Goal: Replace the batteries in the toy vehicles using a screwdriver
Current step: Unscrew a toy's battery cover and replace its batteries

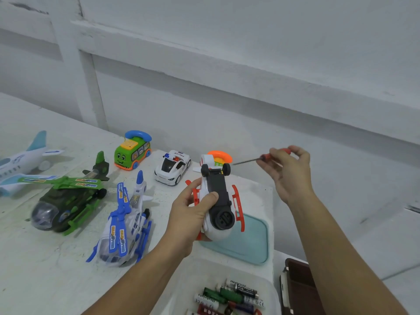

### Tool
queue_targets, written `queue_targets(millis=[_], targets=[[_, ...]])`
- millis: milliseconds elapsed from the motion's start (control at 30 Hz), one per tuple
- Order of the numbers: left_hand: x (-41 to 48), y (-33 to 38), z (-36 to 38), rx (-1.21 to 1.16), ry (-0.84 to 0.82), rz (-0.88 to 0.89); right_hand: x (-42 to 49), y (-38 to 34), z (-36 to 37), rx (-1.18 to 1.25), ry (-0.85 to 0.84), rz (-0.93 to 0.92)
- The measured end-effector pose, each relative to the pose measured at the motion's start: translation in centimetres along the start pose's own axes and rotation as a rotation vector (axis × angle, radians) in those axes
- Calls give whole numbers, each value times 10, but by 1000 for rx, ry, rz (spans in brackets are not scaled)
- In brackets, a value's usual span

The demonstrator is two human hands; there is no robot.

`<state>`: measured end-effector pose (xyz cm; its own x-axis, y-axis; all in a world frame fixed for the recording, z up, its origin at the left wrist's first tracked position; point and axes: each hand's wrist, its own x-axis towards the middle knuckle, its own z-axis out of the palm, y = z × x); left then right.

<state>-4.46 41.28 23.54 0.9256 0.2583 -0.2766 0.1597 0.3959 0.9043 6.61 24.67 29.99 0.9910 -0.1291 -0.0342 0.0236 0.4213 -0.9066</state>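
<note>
My left hand (193, 212) grips a white and red toy helicopter (218, 201), held upside down above the table so its black underside faces me. Up and to the right, my right hand (288, 171) pinches a screwdriver (261, 158) by its red and black handle. The thin shaft points left, and its tip is close to the helicopter's tail wheels without touching them. A clear tub (270, 285) at the bottom edge holds several loose batteries (229, 296).
On the white table (45, 269) stand a blue and white helicopter (127, 221), a green camouflage helicopter (68, 201), a white airplane (20, 162), a green bus-shaped phone toy (133, 150) and a white police car (172, 167). A teal lid (252, 242) lies under the held toy. A brown case (297, 289) is at the right.
</note>
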Motion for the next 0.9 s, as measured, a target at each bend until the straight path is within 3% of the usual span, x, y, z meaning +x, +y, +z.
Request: queue_targets(millis=[167,300,633,900], targets=[[1,1,-5,-22,15,-2,17,40,-38,-156,87,152],[1,3,-7,-16,11,7,19,73,-61,-475,111,114],[-1,4,-10,-3,20,10,32,98,-108,-1131,-173,36],[0,3,-12,-1,37,5,33,101,-116,-1213,-201,-32]])
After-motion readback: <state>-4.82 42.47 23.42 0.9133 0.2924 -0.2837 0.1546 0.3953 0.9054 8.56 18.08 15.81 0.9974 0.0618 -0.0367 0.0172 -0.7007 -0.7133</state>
